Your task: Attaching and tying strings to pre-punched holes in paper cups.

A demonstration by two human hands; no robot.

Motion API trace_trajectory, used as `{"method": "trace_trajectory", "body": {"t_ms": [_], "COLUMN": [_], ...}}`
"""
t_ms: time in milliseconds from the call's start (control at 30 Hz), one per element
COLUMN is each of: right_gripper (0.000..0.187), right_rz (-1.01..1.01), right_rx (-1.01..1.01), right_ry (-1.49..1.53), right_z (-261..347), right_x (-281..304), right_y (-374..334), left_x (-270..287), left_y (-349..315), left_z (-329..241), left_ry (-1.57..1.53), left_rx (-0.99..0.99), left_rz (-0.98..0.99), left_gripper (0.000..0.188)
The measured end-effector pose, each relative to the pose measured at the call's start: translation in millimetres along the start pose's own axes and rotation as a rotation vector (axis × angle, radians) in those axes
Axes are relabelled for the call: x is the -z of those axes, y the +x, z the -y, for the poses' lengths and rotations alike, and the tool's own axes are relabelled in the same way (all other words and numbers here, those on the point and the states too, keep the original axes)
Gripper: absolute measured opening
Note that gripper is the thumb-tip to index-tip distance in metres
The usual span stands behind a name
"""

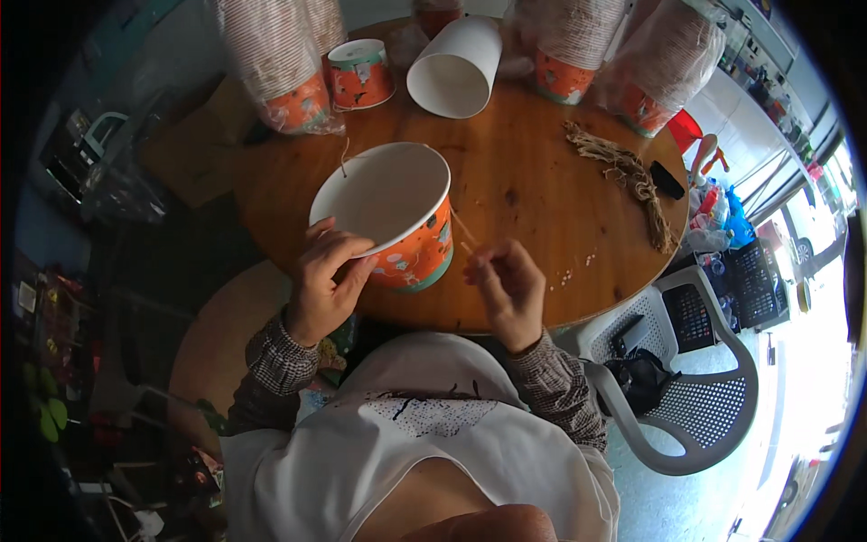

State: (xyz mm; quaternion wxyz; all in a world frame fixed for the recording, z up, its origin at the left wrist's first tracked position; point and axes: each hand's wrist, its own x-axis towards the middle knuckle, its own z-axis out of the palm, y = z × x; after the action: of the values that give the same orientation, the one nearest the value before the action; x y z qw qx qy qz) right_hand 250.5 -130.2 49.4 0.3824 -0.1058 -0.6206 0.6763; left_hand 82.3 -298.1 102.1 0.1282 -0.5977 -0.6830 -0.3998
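A large orange paper bucket with a white inside and a green base band stands tilted at the table's near edge. My left hand grips its near-left rim, thumb outside and fingers over the edge. A thin tan string runs from the bucket's right side to my right hand, whose thumb and fingers are pinched on its end. Another short bit of string sticks up at the far-left rim. How the string joins the bucket wall is hidden.
The round wooden table carries bagged stacks of paper buckets, a small orange tub and a white bucket on its side. At right lie a bundle of tan strings and a black object. A grey chair stands right.
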Motion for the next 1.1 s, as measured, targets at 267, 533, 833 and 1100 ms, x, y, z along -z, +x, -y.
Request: {"method": "trace_trajectory", "body": {"t_ms": [267,533,833,1100], "right_gripper": [0.005,0.006,0.009,0.011], "right_rz": [0.045,0.036,0.046,0.035], "right_rx": [0.065,0.015,-0.022,0.006], "right_ry": [-0.014,0.061,0.104,0.088], "right_z": [-17.6,-22.4,-22.9,-22.9], "right_x": [-20.0,-11.2,-6.3,-3.9], "right_y": [-17.9,-25.2,-26.2,-24.7], "left_x": [-5.3,-22.9,-35.4,-37.0], "left_y": [-12.0,7.5,21.1,21.3], "left_z": [-27.4,-51.6,-52.8,-56.7], "left_ry": [0.084,0.222,0.164,0.12], "left_rx": [0.01,-0.107,-0.061,-0.054], "left_rz": [0.066,0.108,0.187,0.221], "left_gripper": [0.023,0.035,0.023,0.021]}}
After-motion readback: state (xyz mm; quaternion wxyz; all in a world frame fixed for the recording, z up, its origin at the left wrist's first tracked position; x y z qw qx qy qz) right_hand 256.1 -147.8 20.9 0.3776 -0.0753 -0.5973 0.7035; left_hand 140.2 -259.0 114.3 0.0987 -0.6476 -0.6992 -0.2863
